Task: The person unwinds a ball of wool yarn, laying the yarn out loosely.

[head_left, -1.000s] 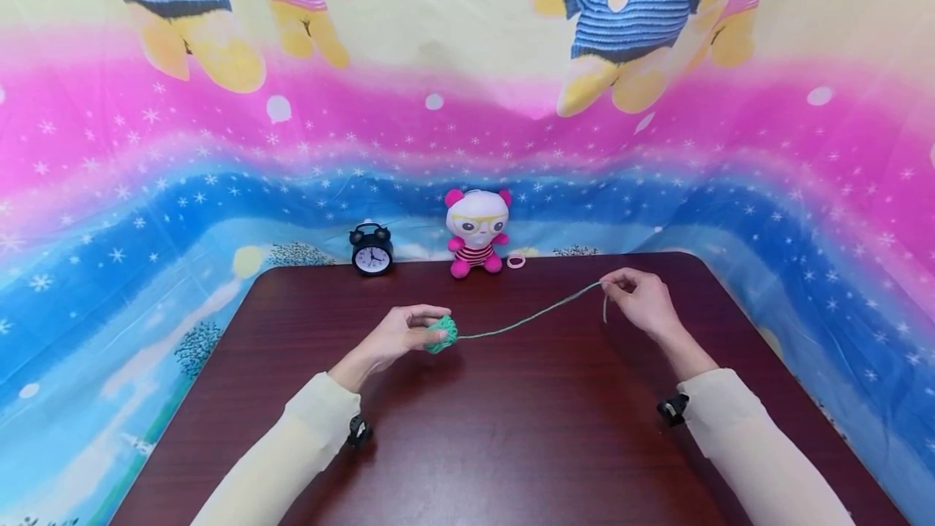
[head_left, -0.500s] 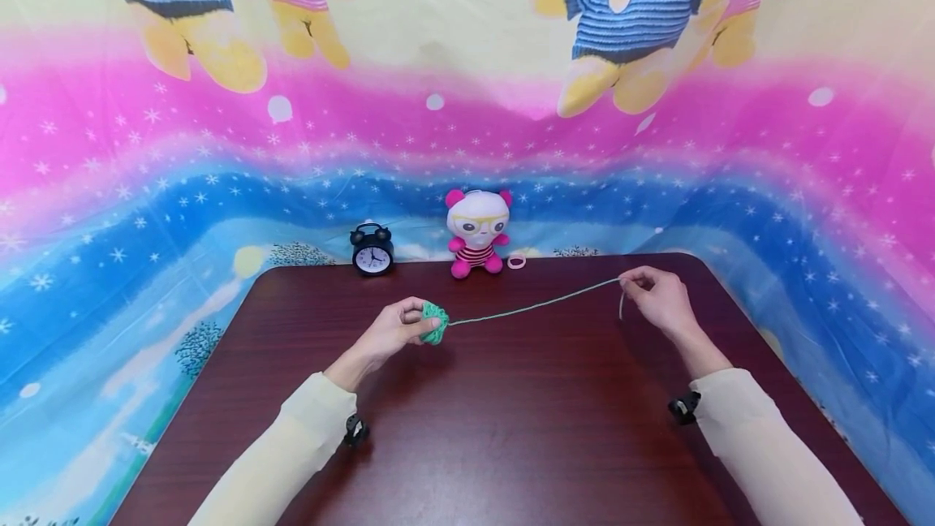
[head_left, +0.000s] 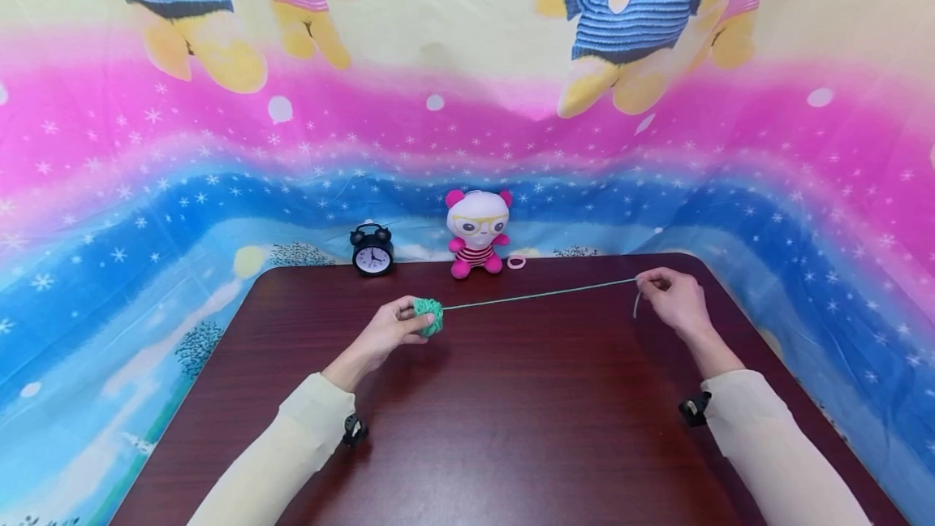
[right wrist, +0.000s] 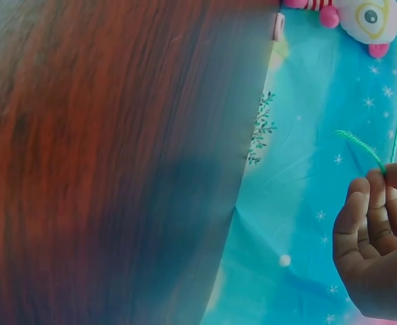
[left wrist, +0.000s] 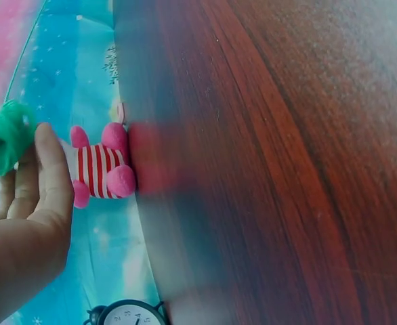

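Note:
A small ball of green yarn (head_left: 429, 316) is held above the table by my left hand (head_left: 387, 334), thumb on the near side. In the left wrist view the yarn ball (left wrist: 7, 141) shows loose loops between the fingers. One strand (head_left: 540, 295) runs from it, nearly straight and rising slightly, to my right hand (head_left: 675, 301). There the thumb and fingertips pinch the strand close to its end, and a short tail hangs below. In the right wrist view that yarn tail (right wrist: 361, 143) sticks out past the pinch of the right hand (right wrist: 378, 240).
At the back edge of the dark wooden table (head_left: 504, 428) stand a black alarm clock (head_left: 372, 254) and a pink-and-white plush panda (head_left: 478, 234). A small pale ring (head_left: 516, 262) lies beside the panda. A printed cloth (head_left: 438, 128) hangs behind and along both sides.
My right hand has moved to the right with the strand end, and my left hand slightly left and away with the ball. The sagging strand is now longer and nearly straight.

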A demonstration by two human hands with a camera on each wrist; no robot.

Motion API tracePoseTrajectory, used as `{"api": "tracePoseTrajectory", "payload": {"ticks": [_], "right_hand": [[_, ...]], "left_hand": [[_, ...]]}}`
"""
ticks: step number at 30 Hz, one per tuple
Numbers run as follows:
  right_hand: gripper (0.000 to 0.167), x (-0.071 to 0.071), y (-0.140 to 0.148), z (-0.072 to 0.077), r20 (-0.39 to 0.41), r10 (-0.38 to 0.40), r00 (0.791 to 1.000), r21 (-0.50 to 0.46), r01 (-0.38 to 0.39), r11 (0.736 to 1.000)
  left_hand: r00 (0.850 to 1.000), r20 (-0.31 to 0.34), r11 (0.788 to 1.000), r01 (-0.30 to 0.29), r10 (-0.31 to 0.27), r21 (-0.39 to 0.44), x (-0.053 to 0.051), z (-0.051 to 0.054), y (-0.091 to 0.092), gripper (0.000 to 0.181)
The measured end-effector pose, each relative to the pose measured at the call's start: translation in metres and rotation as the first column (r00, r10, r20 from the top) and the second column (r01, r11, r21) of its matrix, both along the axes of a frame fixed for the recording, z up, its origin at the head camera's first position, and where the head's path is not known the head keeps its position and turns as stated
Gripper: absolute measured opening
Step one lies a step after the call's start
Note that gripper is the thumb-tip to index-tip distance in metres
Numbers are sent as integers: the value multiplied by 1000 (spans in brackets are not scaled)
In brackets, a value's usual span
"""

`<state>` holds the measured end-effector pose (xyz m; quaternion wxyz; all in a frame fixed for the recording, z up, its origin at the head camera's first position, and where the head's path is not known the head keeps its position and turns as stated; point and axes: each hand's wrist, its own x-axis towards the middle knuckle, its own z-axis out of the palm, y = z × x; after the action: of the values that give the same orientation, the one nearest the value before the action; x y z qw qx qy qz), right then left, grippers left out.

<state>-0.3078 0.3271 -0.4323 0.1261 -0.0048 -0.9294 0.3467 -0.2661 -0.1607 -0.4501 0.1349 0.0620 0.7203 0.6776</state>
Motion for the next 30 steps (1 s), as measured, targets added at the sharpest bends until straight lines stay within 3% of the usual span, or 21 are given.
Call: {"api": "tracePoseTrajectory", "payload": {"ticks": [6, 12, 15, 20, 24, 30], "right_hand": [[35, 1, 10, -2, 32, -20, 999, -9, 20, 1000], [36, 2, 15, -4, 53, -40, 998, -6, 40, 999], [35, 2, 17, -6, 62, -40, 997, 9, 39, 999], [37, 3, 19, -8, 115, 10, 993, 51, -16, 999], [37, 3, 20, -10, 176, 55, 983, 78, -70, 994], [32, 1, 20, -17, 251, 105, 962, 73, -127, 989]], "left_hand": [[999, -15, 998, -44, 45, 50, -2, 3, -5, 41], [994, -48, 995, -96, 95, -38, -3, 3, -7, 44], [992, -61, 993, -115, 112, -40, -3, 2, -6, 44], [993, -81, 996, -83, 85, 25, -2, 0, -3, 48], [996, -78, 998, -48, 50, 28, -1, 0, 2, 43], [994, -103, 996, -44, 35, -83, 1, 2, 9, 37]]}}
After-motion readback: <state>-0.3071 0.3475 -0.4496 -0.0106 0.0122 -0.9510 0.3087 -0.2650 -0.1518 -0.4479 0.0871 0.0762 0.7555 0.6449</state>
